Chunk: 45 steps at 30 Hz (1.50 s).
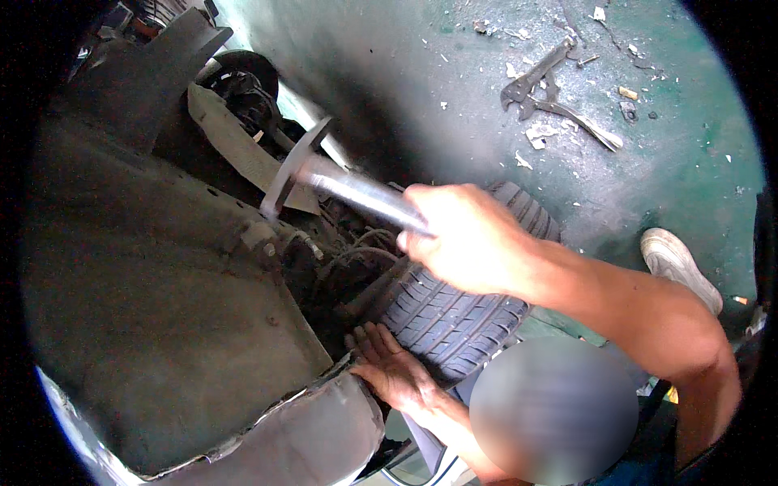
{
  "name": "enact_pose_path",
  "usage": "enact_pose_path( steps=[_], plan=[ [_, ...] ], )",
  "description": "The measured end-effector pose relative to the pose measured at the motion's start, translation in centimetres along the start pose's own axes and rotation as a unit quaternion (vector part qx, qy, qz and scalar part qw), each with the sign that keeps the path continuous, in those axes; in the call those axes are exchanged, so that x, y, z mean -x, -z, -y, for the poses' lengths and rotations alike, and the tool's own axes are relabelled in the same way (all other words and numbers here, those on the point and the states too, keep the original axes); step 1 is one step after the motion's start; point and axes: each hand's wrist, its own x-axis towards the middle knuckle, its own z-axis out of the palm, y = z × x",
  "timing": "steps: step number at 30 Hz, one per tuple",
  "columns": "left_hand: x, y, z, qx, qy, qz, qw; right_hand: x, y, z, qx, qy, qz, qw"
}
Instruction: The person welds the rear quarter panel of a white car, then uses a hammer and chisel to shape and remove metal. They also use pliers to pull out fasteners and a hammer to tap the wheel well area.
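My right hand (470,239) is closed round the bare metal handle of a hammer (356,193), whose long, dark, slightly curved head (298,166) hangs over the vehicle's wheel-well parts. The handle is smeared by motion. Below it, my left hand (393,368) lies with fingers stretched against the edge of a grey body panel (324,429), beside a tyre (454,316). No tool shows in that hand. Left of both hands spreads a large, dark, dirty inner liner panel (162,300), with a bolt bracket (261,240) at its upper corner.
On the green floor, locking pliers (539,77) lie among paint flakes and scraps. A white shoe (679,267) stands at the right. Hoses (365,247) run behind the tyre. A blurred round patch (555,409) covers the lower right.
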Motion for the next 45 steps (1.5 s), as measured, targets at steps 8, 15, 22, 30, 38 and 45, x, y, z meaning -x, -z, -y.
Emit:
enact_pose_path(
  steps=[8, 15, 22, 30, 38, 45],
  plan=[
    [-1.1, -1.5, 0.7, 0.002, 0.013, 0.032, 0.999, -1.3, 2.5, 1.5, 0.043, 0.063, 0.008, 0.997],
    [-1.1, -2.4, 1.0, 0.021, 0.025, 0.063, 0.997, 0.6, 2.5, 1.7, 0.079, 0.174, 0.104, 0.976],
    [-0.9, -1.8, 1.8, -0.004, 0.0, 0.036, 0.999, 1.4, 3.5, 0.4, 0.005, 0.009, 0.003, 1.0],
    [-0.3, -0.2, 0.5, 0.12, 0.056, 0.009, 0.991, 4.5, -0.7, 0.1, -0.043, 0.124, 0.16, 0.978],
    [-3.5, -2.3, 2.6, 0.149, 0.064, 0.077, 0.984, 1.1, 2.5, -0.3, 0.013, 0.085, 0.083, 0.993],
    [-1.1, -2.3, 1.1, 0.052, 0.022, 0.007, 0.998, -1.5, 3.0, -0.3, 0.03, 0.032, -0.041, 0.998]
  ],
)
